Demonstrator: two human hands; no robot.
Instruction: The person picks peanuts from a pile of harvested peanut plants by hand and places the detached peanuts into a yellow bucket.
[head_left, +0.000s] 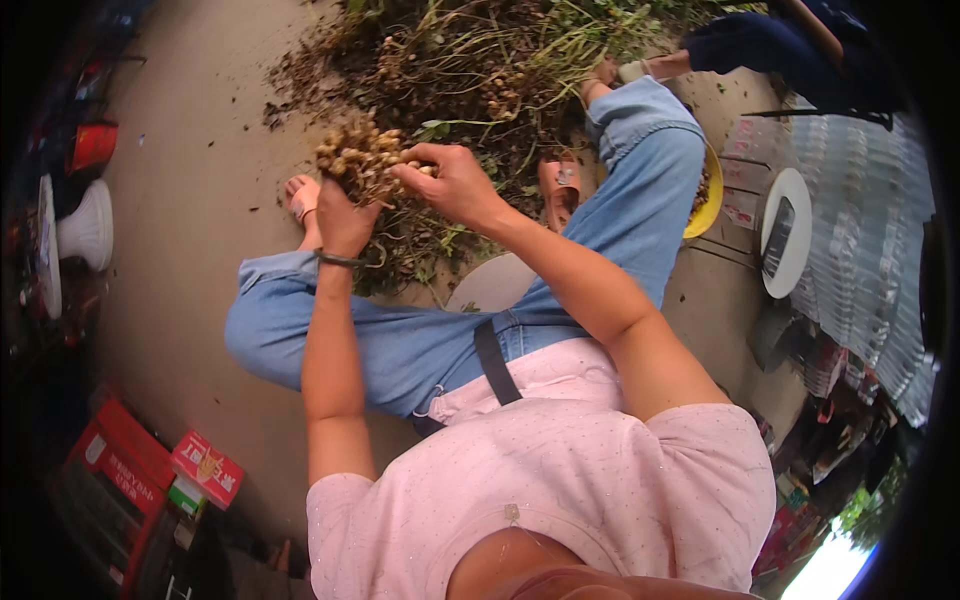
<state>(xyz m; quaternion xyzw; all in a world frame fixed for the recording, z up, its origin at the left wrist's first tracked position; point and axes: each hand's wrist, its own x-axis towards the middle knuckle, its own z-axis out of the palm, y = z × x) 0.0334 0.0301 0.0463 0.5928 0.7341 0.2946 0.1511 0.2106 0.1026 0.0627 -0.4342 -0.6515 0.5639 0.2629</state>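
Observation:
My left hand (346, 221) grips a bunch of peanut plants by the roots, its fingers partly hidden behind the bunch. Pale, soil-dusted peanut pods (360, 154) cluster thickly at the top of the bunch. Against its right side, my right hand (459, 186) pinches a few peanut pods (426, 169) between thumb and fingers. Beyond both hands lies a large heap of uprooted peanut plants (480, 67), with stems, leaves, roots and more pods tangled together. Loose plant scraps (405, 255) are spread below my hands, between my legs.
A yellow basin (709, 206) holding pods stands beside my right knee. One pink sandal (559, 191) lies near the heap. Another person's dark trouser leg (750, 45) reaches in at upper right. A white stool (786, 232) carries a dark phone-like object. Red boxes (208, 469) sit at lower left.

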